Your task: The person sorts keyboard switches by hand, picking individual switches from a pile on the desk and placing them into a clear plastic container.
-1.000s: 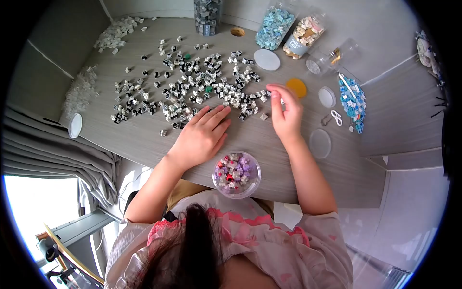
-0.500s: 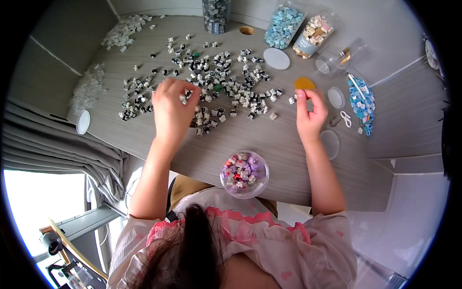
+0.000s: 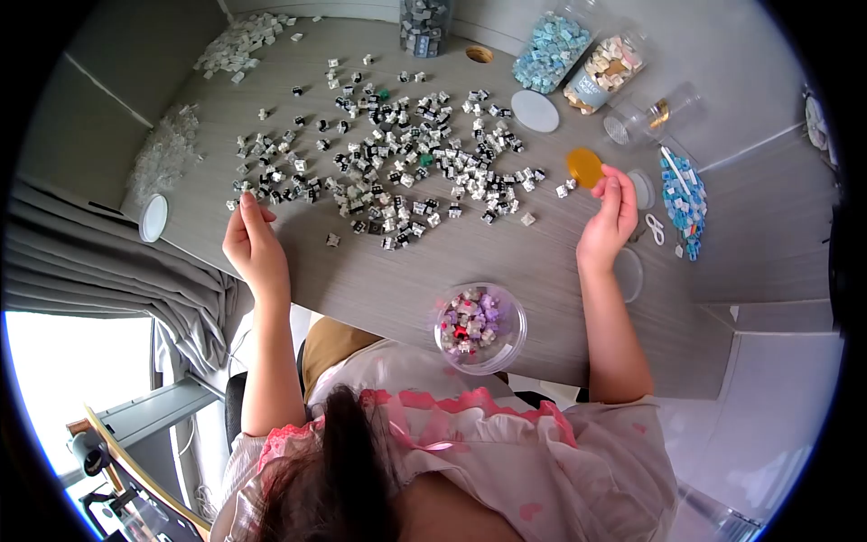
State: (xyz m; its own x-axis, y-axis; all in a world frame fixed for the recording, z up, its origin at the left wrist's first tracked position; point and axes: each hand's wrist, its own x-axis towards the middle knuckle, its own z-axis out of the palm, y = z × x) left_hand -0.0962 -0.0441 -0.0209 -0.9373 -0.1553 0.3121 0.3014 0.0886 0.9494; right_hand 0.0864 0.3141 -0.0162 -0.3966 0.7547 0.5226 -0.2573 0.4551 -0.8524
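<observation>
Head view: from my distant seat I take the clear tub (image 3: 517, 341) as landmark. Red and purple pieces (image 3: 473, 316) are already gathered inside it; beyond it, many black-and-white pieces (image 3: 465, 169) lie loose, so I judge much is left ungathered. Beyond the tub to its left, the left hand (image 3: 256, 246) curls at the scatter's edge; to its right, the right hand (image 3: 607, 226) curls beside an orange disc (image 3: 583, 166). I can't tell whether either pinches anything.

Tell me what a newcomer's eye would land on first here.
Probably the wide scatter of small black-and-white pieces across the middle of the desk. Next, the clear tub of red, purple and whitish pieces at the near edge, then the orange disc beside the right hand.
</observation>
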